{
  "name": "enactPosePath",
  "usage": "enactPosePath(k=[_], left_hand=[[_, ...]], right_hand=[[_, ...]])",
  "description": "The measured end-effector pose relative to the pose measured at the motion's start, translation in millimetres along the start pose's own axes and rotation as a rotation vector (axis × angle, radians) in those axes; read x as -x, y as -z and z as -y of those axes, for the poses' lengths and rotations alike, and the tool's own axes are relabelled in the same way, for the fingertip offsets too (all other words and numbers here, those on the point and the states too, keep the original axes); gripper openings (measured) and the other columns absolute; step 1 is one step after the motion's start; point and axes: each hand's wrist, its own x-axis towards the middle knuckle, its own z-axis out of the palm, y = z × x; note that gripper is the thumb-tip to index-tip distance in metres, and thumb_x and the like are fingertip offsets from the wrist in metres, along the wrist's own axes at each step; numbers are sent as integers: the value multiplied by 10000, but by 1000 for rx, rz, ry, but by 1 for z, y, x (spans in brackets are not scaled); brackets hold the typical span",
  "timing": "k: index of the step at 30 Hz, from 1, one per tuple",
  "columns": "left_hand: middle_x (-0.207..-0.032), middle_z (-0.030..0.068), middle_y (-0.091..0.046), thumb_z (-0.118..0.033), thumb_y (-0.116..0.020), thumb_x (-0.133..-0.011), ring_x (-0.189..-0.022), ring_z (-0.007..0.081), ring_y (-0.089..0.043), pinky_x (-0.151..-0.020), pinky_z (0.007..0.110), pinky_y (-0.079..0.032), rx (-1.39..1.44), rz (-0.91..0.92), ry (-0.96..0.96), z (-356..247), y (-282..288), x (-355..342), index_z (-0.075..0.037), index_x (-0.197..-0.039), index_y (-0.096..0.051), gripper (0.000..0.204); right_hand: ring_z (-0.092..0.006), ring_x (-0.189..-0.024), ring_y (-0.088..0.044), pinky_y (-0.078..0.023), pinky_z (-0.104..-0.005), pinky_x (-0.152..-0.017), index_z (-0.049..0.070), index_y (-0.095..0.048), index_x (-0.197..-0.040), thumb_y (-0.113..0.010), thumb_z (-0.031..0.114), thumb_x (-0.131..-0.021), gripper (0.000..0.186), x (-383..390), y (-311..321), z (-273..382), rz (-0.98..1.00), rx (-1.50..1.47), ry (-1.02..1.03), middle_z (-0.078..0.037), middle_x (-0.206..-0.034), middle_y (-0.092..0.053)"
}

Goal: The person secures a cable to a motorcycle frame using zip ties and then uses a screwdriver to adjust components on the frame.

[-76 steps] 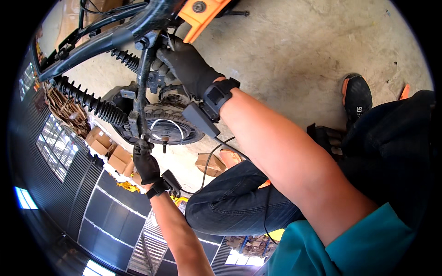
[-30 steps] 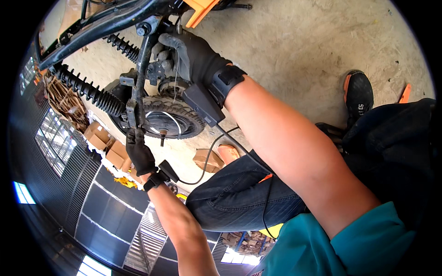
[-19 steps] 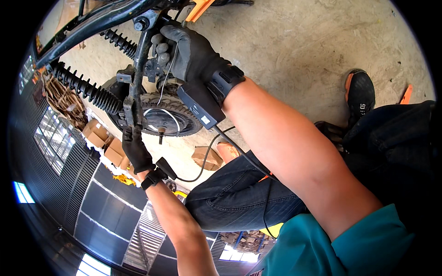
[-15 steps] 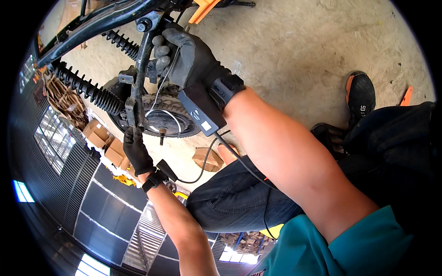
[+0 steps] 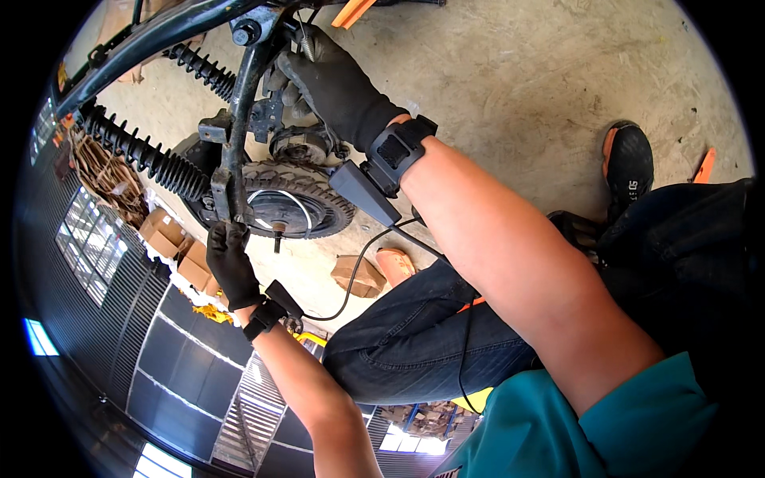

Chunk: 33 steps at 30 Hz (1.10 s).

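Note:
A black vehicle frame [image 5: 159,36] carries two coil-spring shock absorbers [image 5: 147,155] and an upright metal bar [image 5: 237,143] with welded brackets. My gloved right hand [image 5: 335,95] is closed around a small silvery spring on a wire [image 5: 307,46], just right of the upper bolted joint [image 5: 245,32]; some fingertips are hidden behind the glove. My gloved left hand [image 5: 235,263] has its fingers closed at the bar’s lower end; what exactly is between them is too small to make out. Both wrists wear black devices with cables.
A tyred wheel [image 5: 331,203] with a white loop lies behind the bar. Brown cardboard [image 5: 355,275] and an orange slipper [image 5: 396,265] are near my bent legs. An orange piece [image 5: 351,11] is above my right hand, another [image 5: 704,166] at right. Boxes [image 5: 163,235] stand beyond my left hand.
My right hand has risen, especially in the last half second, with the spring and wire now higher by the joint. My left hand has shifted slightly left and up, still at the bar’s lower end.

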Motion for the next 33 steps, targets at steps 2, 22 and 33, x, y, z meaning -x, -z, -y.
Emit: enactPosePath(k=[2,22,33], left_hand=[[-827,6,-575,-93,-572,-932,-785,101,-535,-761,258,-477,-34,18,-28,-1,0,0,7,-896,-597,110],[-849,3,-588,-120,-593,-936,-814,98,-505,-745,252,-405,-59,27,-40,-10,-5,8,10,-907,-600,133],[-867,15,-617,-107,-580,-951,-833,96,-557,-786,248,-459,40,41,31,2,5,7,17,-939,-612,130]], right_hand=[[-86,-665,-585,-490,-251,-544,110,-516,-1151,-493,206,-990,188,0,-1,0,-18,-2,-16,-50,-899,-664],[-88,-591,-515,-429,-253,-498,135,-531,-1094,-496,179,-989,119,-11,-2,-25,-39,70,63,-31,-788,-605],[-123,-611,-491,-424,-313,-537,114,-561,-994,-497,164,-977,83,3,-11,-15,195,-1059,-181,-24,-785,-566]])
